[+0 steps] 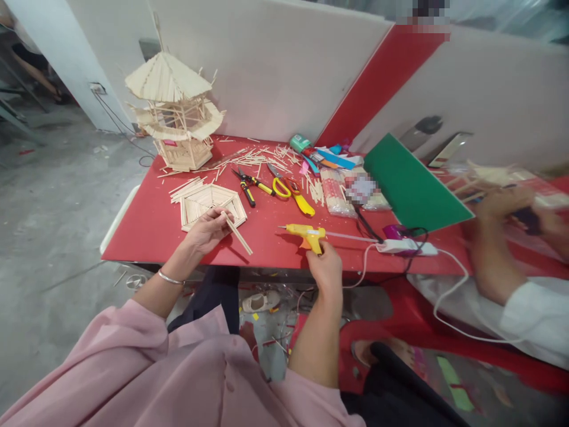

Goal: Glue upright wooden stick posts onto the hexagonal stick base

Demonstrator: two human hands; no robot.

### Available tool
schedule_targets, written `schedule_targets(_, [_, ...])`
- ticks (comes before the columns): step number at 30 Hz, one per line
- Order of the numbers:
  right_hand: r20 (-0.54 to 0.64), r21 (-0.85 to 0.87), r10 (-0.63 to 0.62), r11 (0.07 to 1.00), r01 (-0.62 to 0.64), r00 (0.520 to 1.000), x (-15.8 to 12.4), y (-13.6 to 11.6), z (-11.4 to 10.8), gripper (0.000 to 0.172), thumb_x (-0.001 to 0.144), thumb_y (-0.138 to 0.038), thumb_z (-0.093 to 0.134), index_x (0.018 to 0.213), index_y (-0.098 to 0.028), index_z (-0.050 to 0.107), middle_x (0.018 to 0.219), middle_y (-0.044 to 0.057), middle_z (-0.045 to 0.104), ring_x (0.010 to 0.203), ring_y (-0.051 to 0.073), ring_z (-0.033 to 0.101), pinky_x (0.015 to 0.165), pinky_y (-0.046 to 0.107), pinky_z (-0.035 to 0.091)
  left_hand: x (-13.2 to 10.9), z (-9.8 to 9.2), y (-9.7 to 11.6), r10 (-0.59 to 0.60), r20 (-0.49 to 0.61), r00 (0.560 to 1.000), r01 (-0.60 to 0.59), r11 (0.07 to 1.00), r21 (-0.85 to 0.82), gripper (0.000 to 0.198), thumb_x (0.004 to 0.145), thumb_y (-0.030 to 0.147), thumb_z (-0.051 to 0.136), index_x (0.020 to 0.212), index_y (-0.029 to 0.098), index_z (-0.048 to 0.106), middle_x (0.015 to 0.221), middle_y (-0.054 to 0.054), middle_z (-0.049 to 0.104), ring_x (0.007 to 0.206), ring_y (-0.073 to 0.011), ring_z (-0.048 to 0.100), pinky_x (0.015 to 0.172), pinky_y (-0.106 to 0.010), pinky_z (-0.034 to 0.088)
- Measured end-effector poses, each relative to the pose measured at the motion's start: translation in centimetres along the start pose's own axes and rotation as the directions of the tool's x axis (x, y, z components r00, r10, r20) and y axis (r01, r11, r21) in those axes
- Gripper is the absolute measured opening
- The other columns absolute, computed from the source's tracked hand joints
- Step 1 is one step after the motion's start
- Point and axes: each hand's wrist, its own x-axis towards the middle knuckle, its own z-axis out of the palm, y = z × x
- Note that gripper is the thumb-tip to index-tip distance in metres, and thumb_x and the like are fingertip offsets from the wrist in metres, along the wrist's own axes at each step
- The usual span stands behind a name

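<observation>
My left hand [207, 230] is closed on a thin wooden stick [237, 235] that slants down to the right over the red table [146, 228]. Just behind that hand lies a flat hexagonal panel of glued sticks [212, 201]. My right hand [326, 270] grips the handle of a yellow glue gun [306, 233] at the table's front edge, its nozzle pointing left. A white cord [368, 261] runs from the gun to the right.
A stick pagoda model [175, 112] stands at the back left. Loose sticks [253, 157], yellow-handled scissors [291, 191], pliers [249, 185], packets of sticks [333, 193] and a green board [413, 187] lie behind. Another person's hands [511, 207] work at the right. A power strip [406, 244] lies near the front edge.
</observation>
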Motion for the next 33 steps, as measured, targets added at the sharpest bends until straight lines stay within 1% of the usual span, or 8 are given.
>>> schedule_targets(2, [-0.077,0.205,-0.033,0.978,0.048,0.997,-1.0,-0.9,-0.2,0.044,0.072,-0.042,0.061,0.107,-0.016,0.062,0.092,0.01,0.07,0.077,0.024,0.065,0.071,0.035,0.05,0.1,-0.2,-0.1,0.031,-0.007,0.999,-0.031,1.0,-0.004,0.032,0.055,0.019,0.092,0.072,0.018,0.065,0.071,0.002,0.069,0.066,-0.0111,0.065,0.064,-0.023,0.055])
schedule_targets(4, [-0.068,0.338,-0.077,0.936,0.095,0.995,-2.3,-2.3,-0.6,0.047,0.073,-0.047,0.064,0.109,-0.018,0.058,0.086,0.006,0.069,0.069,0.021,0.063,0.066,0.033,0.05,0.1,-0.6,-0.3,0.073,0.0,0.997,-0.073,0.997,-0.015,0.032,0.055,0.02,0.092,0.073,0.018,0.066,0.072,0.002,0.07,0.065,-0.0111,0.064,0.064,-0.024,0.055])
schedule_targets(8, [0.008,0.364,-0.237,0.905,0.218,0.971,-4.9,-5.5,-1.6,0.03,0.075,-0.042,0.064,0.095,-0.021,0.056,0.068,-0.003,0.06,0.056,0.015,0.056,0.055,0.027,0.045,0.3,-1.2,-0.5,0.183,0.023,0.983,-0.181,0.981,-0.068,0.033,0.053,0.023,0.095,0.073,0.019,0.069,0.073,0.002,0.07,0.068,-0.0099,0.065,0.067,-0.022,0.055])
schedule_targets(11, [-0.122,0.25,-0.265,0.924,0.288,0.956,-6.3,-7.0,-1.6,0.034,0.072,-0.049,0.071,0.086,-0.022,0.056,0.059,-0.006,0.056,0.052,0.014,0.054,0.054,0.027,0.043,0.1,-1.4,-0.4,0.245,0.021,0.969,-0.243,0.966,-0.084,0.033,0.053,0.022,0.095,0.073,0.02,0.07,0.073,0.003,0.071,0.07,-0.0089,0.066,0.071,-0.02,0.055])
schedule_targets(13, [-0.243,0.125,-0.273,0.943,0.309,0.931,-6.8,-7.5,-1.1,0.039,0.067,-0.055,0.075,0.078,-0.022,0.056,0.055,-0.005,0.055,0.05,0.014,0.054,0.056,0.028,0.043,-0.1,-1.3,-0.4,0.27,0.001,0.963,-0.269,0.96,-0.078,0.031,0.054,0.022,0.095,0.073,0.02,0.07,0.074,0.003,0.071,0.07,-0.009,0.067,0.072,-0.021,0.055])
schedule_targets(15, [-0.305,0.025,-0.316,0.94,0.339,0.898,-7.2,-7.8,-0.5,0.039,0.068,-0.056,0.074,0.074,-0.021,0.057,0.055,-0.004,0.056,0.051,0.015,0.055,0.057,0.029,0.043,-0.4,-1.1,-0.3,0.293,-0.016,0.956,-0.293,0.954,-0.058,0.03,0.055,0.022,0.094,0.072,0.021,0.07,0.074,0.003,0.072,0.07,-0.0091,0.067,0.072,-0.021,0.055])
schedule_targets(21, [-0.307,-0.172,-0.428,0.903,0.393,0.85,-7.5,-7.8,0.8,0.029,0.078,-0.049,0.064,0.072,-0.02,0.059,0.056,-0.001,0.058,0.053,0.016,0.054,0.058,0.028,0.041,-1.0,-0.5,-0.3,0.379,0.019,0.925,-0.379,0.925,-0.013,0.032,0.052,0.026,0.095,0.072,0.02,0.071,0.072,0.002,0.071,0.069,-0.01,0.067,0.07,-0.022,0.055])
schedule_targets(33, [-0.307,-0.242,-0.464,0.882,0.404,0.831,-7.9,-7.7,1.3,0.016,0.076,-0.035,0.056,0.072,-0.02,0.058,0.058,0.0,0.059,0.053,0.015,0.052,0.056,0.027,0.036,-2.0,0.7,-0.1,0.444,0.055,0.895,-0.446,0.894,0.046,0.033,0.052,0.03,0.095,0.07,0.019,0.071,0.069,0.001,0.07,0.068,-0.012,0.067,0.07,-0.025,0.055])
